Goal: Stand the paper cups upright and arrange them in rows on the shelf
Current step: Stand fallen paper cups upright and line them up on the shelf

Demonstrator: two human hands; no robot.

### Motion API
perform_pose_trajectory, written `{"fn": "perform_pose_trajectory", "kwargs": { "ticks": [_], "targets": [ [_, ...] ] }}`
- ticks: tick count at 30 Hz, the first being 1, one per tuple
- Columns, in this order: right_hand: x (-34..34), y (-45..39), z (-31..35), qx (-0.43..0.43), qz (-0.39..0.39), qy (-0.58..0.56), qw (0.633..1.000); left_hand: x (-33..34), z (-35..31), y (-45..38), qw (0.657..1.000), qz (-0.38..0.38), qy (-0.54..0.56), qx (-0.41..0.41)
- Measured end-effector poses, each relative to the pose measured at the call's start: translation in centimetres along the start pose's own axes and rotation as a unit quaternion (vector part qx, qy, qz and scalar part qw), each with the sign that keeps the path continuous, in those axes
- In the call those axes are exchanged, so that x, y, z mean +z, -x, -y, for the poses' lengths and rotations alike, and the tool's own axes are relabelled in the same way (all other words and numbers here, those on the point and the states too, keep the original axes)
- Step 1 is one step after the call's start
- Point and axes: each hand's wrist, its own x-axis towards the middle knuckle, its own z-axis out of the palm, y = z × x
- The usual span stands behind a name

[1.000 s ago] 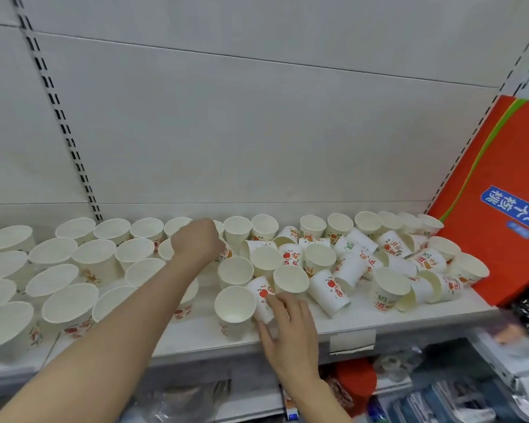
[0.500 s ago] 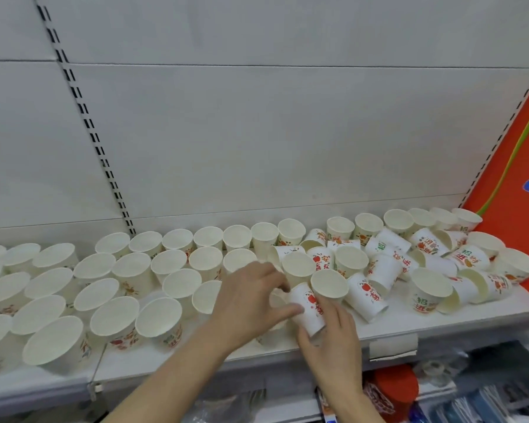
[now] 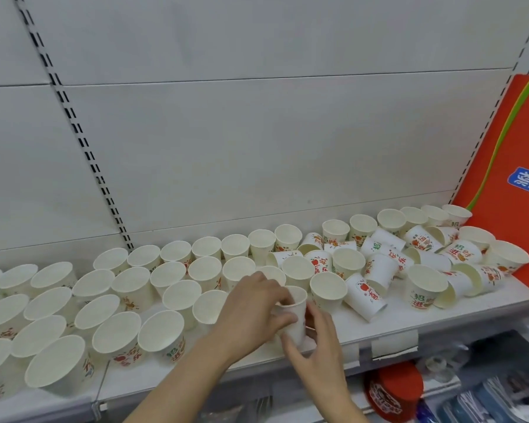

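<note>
Many white paper cups with red and green print stand upright in rows (image 3: pixel 177 268) across the left and middle of the white shelf (image 3: pixel 388 323). On the right, a jumble of cups (image 3: pixel 388 254) lies tipped over or leaning. Near the shelf's front edge, both hands hold one upright cup (image 3: pixel 297 315). My left hand (image 3: pixel 251 312) grips its left side and rim. My right hand (image 3: pixel 315 346) wraps its right side and base.
A red carton (image 3: pixel 513 166) with a blue label leans at the shelf's right end. A slotted upright (image 3: pixel 83 145) runs up the white back panel. White price-tag holders (image 3: pixel 394 343) hang on the shelf front. Below, a lower shelf holds a red lid (image 3: pixel 394 389) and packaged goods.
My left hand came back from the rear rows to the front. A tipped cup by my right hand has been turned upright, and both hands now hold it. The view shifted left.
</note>
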Motion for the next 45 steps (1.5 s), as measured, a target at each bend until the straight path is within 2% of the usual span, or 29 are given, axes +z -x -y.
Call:
{"fn": "perform_pose_trajectory", "kwargs": {
  "ticks": [2,5,7,9,13,14,16,19,22,24,29,32,36,38,40,42,45],
  "targets": [
    [-0.9,0.1,-0.1,-0.02,0.014,0.023,0.999,0.9,-0.2,0.0,0.999,0.015,-0.042,0.027],
    [-3.2,0.3,-1.1,-0.074,-0.01,0.092,0.993,3.0,0.2,1.1,0.993,-0.005,-0.099,0.067],
    [-4.6,0.1,-1.8,-0.117,-0.024,0.152,0.981,3.9,0.7,1.6,0.987,-0.009,-0.145,0.074],
    [-5.9,-0.8,-2.7,-0.17,-0.034,0.202,0.964,4.2,1.0,1.8,0.989,-0.016,-0.133,0.063],
    [-8.3,-5.3,-3.3,-0.247,-0.061,0.27,0.929,1.9,0.6,-0.5,0.995,-0.085,-0.025,-0.048],
    [-8.8,-6.9,-3.3,-0.257,-0.064,0.281,0.923,1.2,0.7,-2.0,0.99,-0.103,-0.021,-0.095],
    [-9.3,-10.5,-3.2,-0.271,-0.057,0.29,0.916,0.4,1.2,-5.6,0.976,-0.082,-0.054,-0.195],
    [-9.4,-16.0,-3.7,-0.273,-0.014,0.315,0.909,1.0,1.8,-10.6,0.938,0.029,-0.109,-0.329],
    [-9.2,-20.2,-4.6,-0.244,0.071,0.353,0.901,2.8,1.9,-13.3,0.904,0.093,-0.112,-0.402],
    [-8.9,-22.2,-5.3,-0.242,0.15,0.374,0.883,3.7,2.0,-13.9,0.888,0.1,-0.088,-0.44],
    [-8.1,-25.7,-5.5,-0.341,0.307,0.41,0.788,4.3,3.0,-13.7,0.845,0.039,0.019,-0.533],
    [-8.0,-27.3,-4.9,-0.397,0.362,0.417,0.733,3.6,3.6,-13.5,0.861,0.021,-0.014,-0.508],
    [-7.3,-28.3,-4.9,-0.481,0.403,0.438,0.644,3.1,3.1,-12.2,0.905,0.0,-0.178,-0.386],
    [-7.0,-28.9,-5.5,-0.499,0.422,0.442,0.615,3.4,2.9,-11.5,0.912,0.002,-0.243,-0.329],
    [-7.0,-29.2,-6.1,-0.523,0.424,0.447,0.589,3.7,2.7,-11.0,0.92,0.01,-0.245,-0.307],
    [-7.3,-29.5,-5.9,-0.532,0.401,0.453,0.592,3.9,2.6,-10.6,0.93,-0.018,-0.196,-0.31],
    [-7.3,-29.9,-5.6,-0.517,0.365,0.413,0.655,4.3,1.9,-10.8,0.954,-0.108,-0.121,-0.252]
  ]
}}
